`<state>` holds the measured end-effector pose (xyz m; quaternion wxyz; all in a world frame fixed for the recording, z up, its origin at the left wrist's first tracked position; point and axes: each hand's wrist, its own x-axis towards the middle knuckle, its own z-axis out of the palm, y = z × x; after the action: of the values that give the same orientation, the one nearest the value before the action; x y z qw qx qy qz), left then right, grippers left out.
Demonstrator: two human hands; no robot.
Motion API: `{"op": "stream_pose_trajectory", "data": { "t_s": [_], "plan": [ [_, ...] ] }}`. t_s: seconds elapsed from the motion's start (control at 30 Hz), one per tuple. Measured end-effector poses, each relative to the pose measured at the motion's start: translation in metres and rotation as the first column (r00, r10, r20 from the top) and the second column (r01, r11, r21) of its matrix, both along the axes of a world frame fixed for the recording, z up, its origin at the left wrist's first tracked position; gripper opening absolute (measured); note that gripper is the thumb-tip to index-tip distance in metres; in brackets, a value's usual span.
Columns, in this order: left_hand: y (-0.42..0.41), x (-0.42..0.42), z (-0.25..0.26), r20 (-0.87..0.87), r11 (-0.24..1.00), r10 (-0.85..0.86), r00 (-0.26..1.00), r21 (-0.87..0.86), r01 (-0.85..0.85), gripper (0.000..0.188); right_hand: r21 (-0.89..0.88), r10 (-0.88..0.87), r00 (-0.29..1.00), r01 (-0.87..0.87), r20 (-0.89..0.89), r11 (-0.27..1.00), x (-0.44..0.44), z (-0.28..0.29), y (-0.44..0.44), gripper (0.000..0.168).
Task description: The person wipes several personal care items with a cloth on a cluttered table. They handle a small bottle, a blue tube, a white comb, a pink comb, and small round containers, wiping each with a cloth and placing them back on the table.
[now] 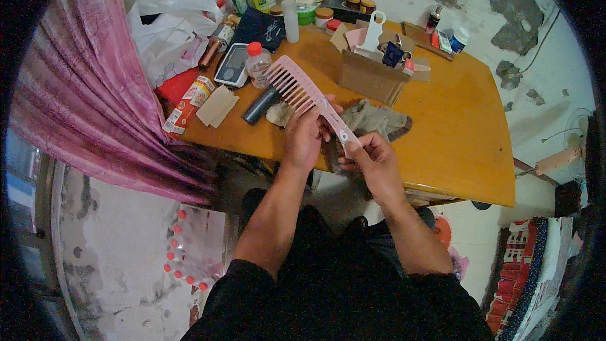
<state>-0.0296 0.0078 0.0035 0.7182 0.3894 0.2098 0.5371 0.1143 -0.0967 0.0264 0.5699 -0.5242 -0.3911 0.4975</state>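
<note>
A pink wide-tooth comb (pixel 307 86) is held aslant above the front of the wooden table (pixel 454 137), its toothed end up and to the left. My right hand (pixel 376 158) grips the comb's handle end between thumb and fingers. Around the middle, where teeth meet handle, my left hand (pixel 305 137) has hold of it too, some fingers hidden behind. Beneath the comb lies a crumpled grey cloth (pixel 376 118). Left of my left hand are a dark cylinder (pixel 261 105) and a clear plastic bottle with a red cap (pixel 258 68).
An open cardboard box (pixel 371 76) of small items stands behind my hands. Bottles and jars (pixel 324 14) line the wall. At left are a digital monitor (pixel 232 66), a red-and-white carton (pixel 189 106), a plastic bag (pixel 163 33) and a pink curtain (pixel 90 80).
</note>
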Motion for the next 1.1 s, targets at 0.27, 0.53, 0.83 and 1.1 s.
{"op": "stream_pose_trajectory", "data": {
  "t_s": [0.27, 0.53, 0.83, 1.1],
  "plan": [
    [0.007, 0.001, -0.009, 0.071, 0.999, 0.037, 0.997, -0.003, -0.037, 0.044, 0.315, -0.164, 0.766, -0.053, 0.622, 0.948, 0.027, 0.016, 0.006, 0.027],
    [0.006, 0.001, -0.008, 0.029, 0.998, 0.001, 1.000, 0.064, -0.003, 0.046, 0.172, -0.107, 0.381, -0.140, 0.918, 0.975, 0.013, 0.017, 0.012, 0.041],
    [0.001, 0.007, -0.001, -0.011, 1.000, -0.003, 1.000, 0.024, 0.003, 0.057, 0.399, -0.391, 0.836, 0.231, 0.385, 0.887, 0.037, 0.019, 0.027, 0.023],
    [0.005, 0.007, -0.017, -0.337, 0.987, 0.079, 0.938, 0.161, -0.025, 0.054, 0.463, -0.319, 0.487, -0.210, 0.813, 0.861, 0.008, 0.018, 0.052, 0.027]
  ]
}}
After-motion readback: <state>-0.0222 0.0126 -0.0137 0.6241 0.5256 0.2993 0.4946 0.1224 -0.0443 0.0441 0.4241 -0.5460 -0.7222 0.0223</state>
